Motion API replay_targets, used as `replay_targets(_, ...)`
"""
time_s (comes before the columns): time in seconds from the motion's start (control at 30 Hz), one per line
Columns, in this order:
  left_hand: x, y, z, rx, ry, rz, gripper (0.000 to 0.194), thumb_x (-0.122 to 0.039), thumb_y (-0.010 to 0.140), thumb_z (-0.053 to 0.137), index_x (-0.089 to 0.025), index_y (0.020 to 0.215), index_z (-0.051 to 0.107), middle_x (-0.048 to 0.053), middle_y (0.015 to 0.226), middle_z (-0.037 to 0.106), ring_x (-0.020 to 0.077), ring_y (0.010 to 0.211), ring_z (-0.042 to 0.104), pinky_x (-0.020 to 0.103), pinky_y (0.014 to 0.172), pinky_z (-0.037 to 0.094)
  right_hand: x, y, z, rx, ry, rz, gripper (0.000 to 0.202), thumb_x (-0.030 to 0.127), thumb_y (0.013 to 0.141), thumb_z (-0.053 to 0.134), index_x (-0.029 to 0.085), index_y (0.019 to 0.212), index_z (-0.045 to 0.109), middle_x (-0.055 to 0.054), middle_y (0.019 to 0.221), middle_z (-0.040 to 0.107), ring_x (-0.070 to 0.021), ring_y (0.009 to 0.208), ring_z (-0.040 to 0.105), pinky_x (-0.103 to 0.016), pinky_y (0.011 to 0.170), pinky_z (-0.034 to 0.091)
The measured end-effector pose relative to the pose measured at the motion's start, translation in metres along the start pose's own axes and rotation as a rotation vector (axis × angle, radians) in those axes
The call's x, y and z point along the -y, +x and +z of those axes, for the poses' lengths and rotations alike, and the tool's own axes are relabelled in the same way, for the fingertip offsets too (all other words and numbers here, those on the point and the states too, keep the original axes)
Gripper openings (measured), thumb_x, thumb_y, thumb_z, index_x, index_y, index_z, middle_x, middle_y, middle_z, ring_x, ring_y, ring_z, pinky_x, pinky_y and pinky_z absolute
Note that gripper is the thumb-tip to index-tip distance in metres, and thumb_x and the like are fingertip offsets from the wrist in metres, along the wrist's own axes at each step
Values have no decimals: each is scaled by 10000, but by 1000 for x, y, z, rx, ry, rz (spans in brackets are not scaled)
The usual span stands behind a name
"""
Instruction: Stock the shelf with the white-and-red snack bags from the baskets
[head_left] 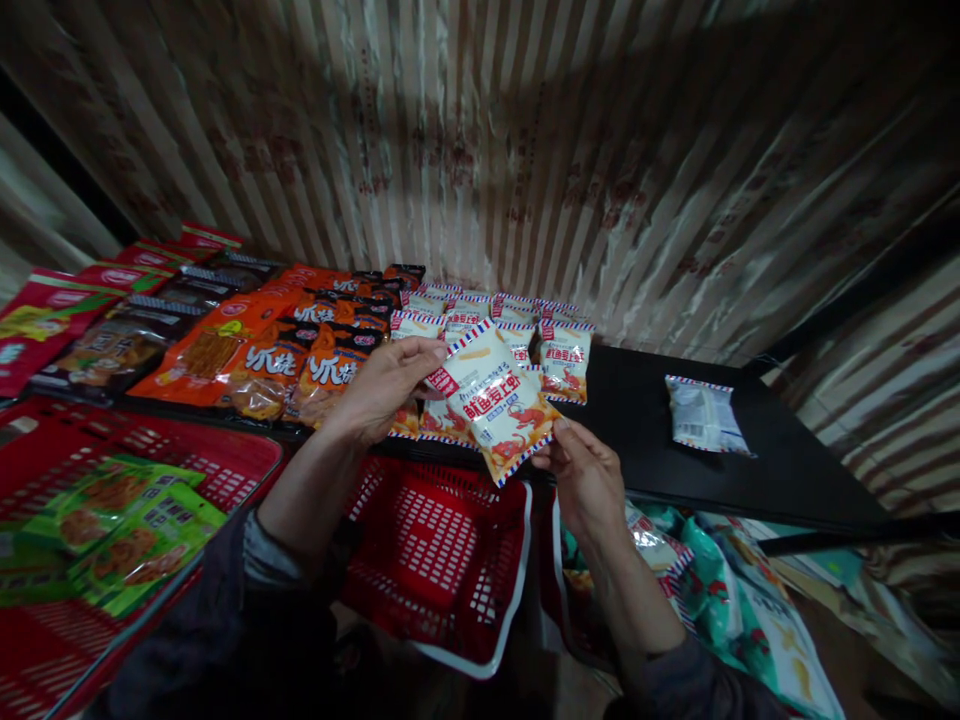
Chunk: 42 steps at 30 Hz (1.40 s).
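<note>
A white and orange snack bag (495,400) with striped red and blue edges is held between my two hands, tilted, its printed front facing me. My left hand (394,385) pinches its upper left corner. At the lower right corner, my right hand (581,465) grips it between thumb and fingers. Behind it, several matching snack bags (566,360) stand in rows on the black shelf (626,420). One more bag (705,415) lies alone at the shelf's right, showing its back with a barcode.
Orange snack packs (262,370), dark packs (112,345) and red packs (45,320) fill the shelf's left. Below are a red basket (450,560), a left basket (247,455) with green packs (150,540), and green-white bags (739,600) at right. Striped sheeting (465,130) hangs behind.
</note>
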<state>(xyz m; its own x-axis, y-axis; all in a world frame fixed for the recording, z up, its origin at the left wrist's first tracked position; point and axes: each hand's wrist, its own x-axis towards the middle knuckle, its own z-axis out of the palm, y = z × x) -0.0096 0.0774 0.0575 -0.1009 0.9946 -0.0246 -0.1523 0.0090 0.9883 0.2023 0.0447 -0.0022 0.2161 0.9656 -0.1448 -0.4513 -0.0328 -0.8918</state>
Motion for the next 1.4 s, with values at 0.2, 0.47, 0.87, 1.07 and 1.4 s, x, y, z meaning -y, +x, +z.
replay_targets(0.2,6,-4,17,51,-138,-77,215,-258,712,757,-163,875,655,41,804,687,108,655,634,200,578,545,2,3,-2,-31,53,-13,333,381,528,885,169,727,724,23,592,658,-80,488,586,-190,464,551)
replay_targets(0.47,23,-16,39,132,-114,-143,333,-308,684,791,-207,944,609,42,877,698,151,802,672,242,685,538,0,5,-1,-26,86,-28,359,402,528,889,181,742,705,25,664,685,-83,523,604,-201,490,566)
replay_targets(0.87,32,-20,50,161,-175,-127,491,-302,643,812,-202,1062,576,110,1039,717,196,872,686,288,722,520,6,5,2,-52,154,39,438,389,408,936,167,709,710,28,636,692,-79,504,618,-176,469,565)
replay_targets(1.07,30,-20,51,135,-175,-109,462,-283,673,796,-193,1074,585,102,1036,724,194,834,692,293,703,530,6,4,1,-21,125,41,417,393,444,926,166,723,714,28,658,693,-69,515,616,-172,505,576)
replay_targets(1.4,35,-18,49,163,-204,-83,489,-240,657,809,-184,1093,595,90,1021,738,213,847,702,298,710,533,4,2,2,77,85,49,355,383,544,891,187,792,731,31,732,705,-61,561,613,-162,520,565)
